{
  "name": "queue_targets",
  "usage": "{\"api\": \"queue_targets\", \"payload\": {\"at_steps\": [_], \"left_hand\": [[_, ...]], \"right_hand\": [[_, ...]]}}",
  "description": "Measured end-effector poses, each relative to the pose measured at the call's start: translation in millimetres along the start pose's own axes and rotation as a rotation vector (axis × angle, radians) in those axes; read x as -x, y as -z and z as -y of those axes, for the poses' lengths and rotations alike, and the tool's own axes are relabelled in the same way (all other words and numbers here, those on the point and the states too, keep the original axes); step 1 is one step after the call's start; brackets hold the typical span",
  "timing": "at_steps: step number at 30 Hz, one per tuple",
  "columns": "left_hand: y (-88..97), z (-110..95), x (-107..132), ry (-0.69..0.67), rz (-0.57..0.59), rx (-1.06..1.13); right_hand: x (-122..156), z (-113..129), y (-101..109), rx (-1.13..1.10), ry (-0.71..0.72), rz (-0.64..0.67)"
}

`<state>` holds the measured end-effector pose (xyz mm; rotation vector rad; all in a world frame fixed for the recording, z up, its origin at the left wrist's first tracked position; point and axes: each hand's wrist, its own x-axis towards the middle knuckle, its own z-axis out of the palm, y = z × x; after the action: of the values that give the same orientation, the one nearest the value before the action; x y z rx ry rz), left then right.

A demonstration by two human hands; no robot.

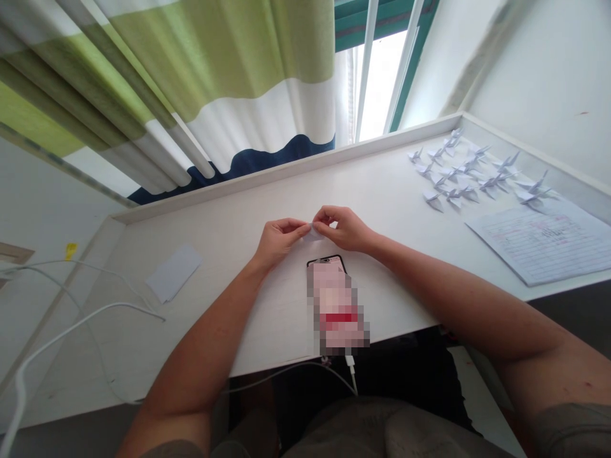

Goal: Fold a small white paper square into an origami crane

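Note:
Between my two hands is a small piece of folded white paper, just beyond the phone. The thumb and fingers of my left hand pinch its left side. My right hand pinches the same paper from the right, near its top. Fingertips cover much of the paper, so its exact folds cannot be made out. Nearest to both hands lies a phone with a blurred screen and a white cable plugged into its lower end.
Several folded paper cranes stand in rows at the back right. A lined, written-on notebook lies in front of them. White paper sheets and a loose white cable are at the left. A raised rim borders the desk's back, beneath a curtain.

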<state>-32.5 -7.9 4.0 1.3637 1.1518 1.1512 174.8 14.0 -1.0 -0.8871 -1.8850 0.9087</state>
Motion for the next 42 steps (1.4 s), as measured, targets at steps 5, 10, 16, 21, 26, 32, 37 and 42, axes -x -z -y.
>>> {"api": "queue_targets", "payload": {"at_steps": [5, 10, 16, 21, 26, 32, 37, 42], "left_hand": [[-1.5, 4, -2, 0.009, -0.068, 0.05], [-4.5, 1, -1, 0.004, -0.088, 0.081], [-7.5, 1, 1, 0.096, -0.098, 0.194], [-7.9, 3, -2, 0.112, -0.131, 0.276], [-2.7, 7, -7, 0.033, -0.245, 0.3], [-6.2, 8, -6, -0.01, -0.287, 0.301], [-11.8, 4, 0, -0.005, -0.216, 0.325], [-12.0, 2, 3, -0.021, -0.127, 0.267]], "right_hand": [[-1, -4, -2, -0.06, -0.037, -0.022], [-2, -8, -6, -0.142, -0.104, 0.02], [-4, -9, -6, -0.222, -0.081, 0.008], [-4, -9, -4, -0.372, -0.146, 0.056], [-3, -12, -1, -0.417, -0.245, 0.09], [-3, -8, -5, -0.471, -0.187, 0.093], [-5, -9, -4, -0.472, -0.158, 0.004], [-5, -9, -1, -0.441, -0.116, -0.043]]}}
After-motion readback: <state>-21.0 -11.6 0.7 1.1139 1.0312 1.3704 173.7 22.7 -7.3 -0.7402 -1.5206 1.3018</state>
